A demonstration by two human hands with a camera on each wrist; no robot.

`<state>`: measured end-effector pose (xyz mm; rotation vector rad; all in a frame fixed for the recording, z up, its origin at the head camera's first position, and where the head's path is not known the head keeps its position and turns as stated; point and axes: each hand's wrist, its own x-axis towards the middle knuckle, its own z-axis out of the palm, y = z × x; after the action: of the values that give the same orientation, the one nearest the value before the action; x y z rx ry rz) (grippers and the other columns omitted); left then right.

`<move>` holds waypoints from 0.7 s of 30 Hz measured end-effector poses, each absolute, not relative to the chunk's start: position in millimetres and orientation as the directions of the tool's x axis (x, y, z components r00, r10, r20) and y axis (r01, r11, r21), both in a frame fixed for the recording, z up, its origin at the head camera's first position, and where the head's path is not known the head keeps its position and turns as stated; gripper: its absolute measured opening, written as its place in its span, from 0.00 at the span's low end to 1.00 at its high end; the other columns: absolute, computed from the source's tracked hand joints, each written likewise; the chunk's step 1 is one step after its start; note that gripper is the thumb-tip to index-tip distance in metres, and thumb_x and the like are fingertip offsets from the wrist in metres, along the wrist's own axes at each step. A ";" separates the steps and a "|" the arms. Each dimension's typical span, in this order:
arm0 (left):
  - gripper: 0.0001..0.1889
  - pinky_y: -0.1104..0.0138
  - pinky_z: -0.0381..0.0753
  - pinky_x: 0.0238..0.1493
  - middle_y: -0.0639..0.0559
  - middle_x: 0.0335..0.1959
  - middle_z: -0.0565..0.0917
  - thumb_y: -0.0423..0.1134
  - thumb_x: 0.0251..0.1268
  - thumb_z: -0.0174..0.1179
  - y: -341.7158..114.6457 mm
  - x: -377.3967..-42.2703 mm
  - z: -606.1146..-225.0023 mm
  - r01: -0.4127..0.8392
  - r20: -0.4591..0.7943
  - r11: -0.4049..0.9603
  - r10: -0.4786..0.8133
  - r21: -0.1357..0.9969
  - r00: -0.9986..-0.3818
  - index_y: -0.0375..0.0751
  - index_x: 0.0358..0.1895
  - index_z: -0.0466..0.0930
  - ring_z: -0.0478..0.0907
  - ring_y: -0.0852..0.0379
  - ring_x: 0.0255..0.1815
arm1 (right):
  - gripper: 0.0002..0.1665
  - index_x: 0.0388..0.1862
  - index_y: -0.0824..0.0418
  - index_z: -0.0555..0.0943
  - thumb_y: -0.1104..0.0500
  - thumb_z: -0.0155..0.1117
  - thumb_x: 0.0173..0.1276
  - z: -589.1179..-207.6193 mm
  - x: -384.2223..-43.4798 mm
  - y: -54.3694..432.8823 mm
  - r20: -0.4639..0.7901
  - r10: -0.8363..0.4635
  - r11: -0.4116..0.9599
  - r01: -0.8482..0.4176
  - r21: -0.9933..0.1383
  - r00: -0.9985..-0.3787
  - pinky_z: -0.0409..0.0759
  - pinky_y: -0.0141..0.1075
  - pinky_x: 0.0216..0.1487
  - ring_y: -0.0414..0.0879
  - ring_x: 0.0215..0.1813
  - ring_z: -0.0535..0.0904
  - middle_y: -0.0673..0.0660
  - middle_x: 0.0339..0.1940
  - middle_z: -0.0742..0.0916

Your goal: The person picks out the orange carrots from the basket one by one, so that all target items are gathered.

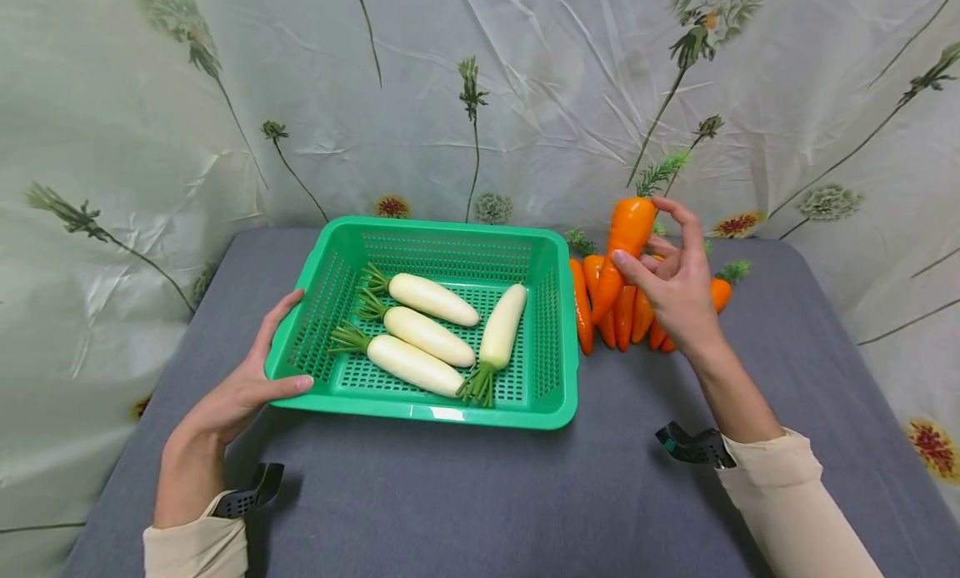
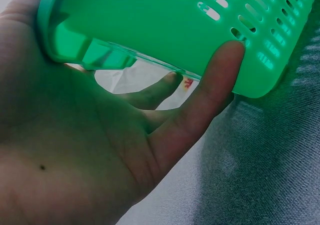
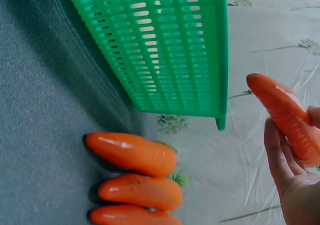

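A green plastic basket (image 1: 450,420) sits at the middle of the table with several white radishes (image 1: 423,338) inside, their cut green stems attached. My left hand (image 1: 243,382) grips its left end, thumb over the front rim; the left wrist view shows fingers (image 2: 220,75) against the outer wall. Between thumb and fingers, my right hand (image 1: 678,282) pinches an orange carrot (image 1: 630,224) with a green top, raised above the other carrots and tip pointing down and left. In the right wrist view the held carrot (image 3: 285,115) is clear of the basket's wall (image 3: 150,50).
More carrots (image 1: 624,320) lie in a row on the table just right of the basket, partly hidden by the right hand. Grey cloth (image 1: 465,503) covers the table. A flower-print curtain (image 1: 420,103) hangs behind it.
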<state>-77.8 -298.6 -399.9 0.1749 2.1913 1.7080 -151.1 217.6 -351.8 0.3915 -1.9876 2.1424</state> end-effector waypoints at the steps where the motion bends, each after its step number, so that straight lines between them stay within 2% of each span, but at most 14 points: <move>1: 0.58 0.75 0.73 0.53 0.42 0.81 0.44 0.31 0.66 0.64 -298.5 -78.0 -399.9 -0.118 -0.200 0.262 0.312 0.958 -0.929 0.77 0.83 0.34 0.65 0.63 0.65 | 0.42 0.79 0.53 0.61 0.73 0.64 0.71 -352.4 -150.7 219.5 0.321 -0.030 -0.083 -0.318 -0.944 -0.946 0.85 0.28 0.44 0.41 0.43 0.89 0.57 0.55 0.84; 12: 0.57 0.74 0.74 0.52 0.42 0.79 0.46 0.31 0.66 0.64 -300.4 -76.7 -402.3 -0.107 -0.192 0.264 0.322 0.959 -0.927 0.76 0.83 0.33 0.68 0.66 0.63 | 0.41 0.79 0.54 0.63 0.74 0.62 0.72 -361.4 -144.6 239.7 0.310 0.034 -0.074 -0.312 -0.947 -0.950 0.84 0.28 0.41 0.40 0.36 0.88 0.54 0.51 0.87; 21: 0.57 0.75 0.74 0.52 0.43 0.80 0.44 0.31 0.66 0.64 -301.6 -77.3 -404.2 -0.100 -0.186 0.267 0.320 0.958 -0.929 0.77 0.83 0.33 0.67 0.66 0.64 | 0.41 0.79 0.56 0.64 0.76 0.61 0.70 -371.0 -139.4 259.8 0.300 0.080 -0.087 -0.306 -0.948 -0.951 0.85 0.28 0.41 0.40 0.39 0.89 0.53 0.48 0.87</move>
<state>-77.3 -301.6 -404.2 0.2002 2.2010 1.7038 -139.4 259.8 -371.0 0.2477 -1.9235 2.1249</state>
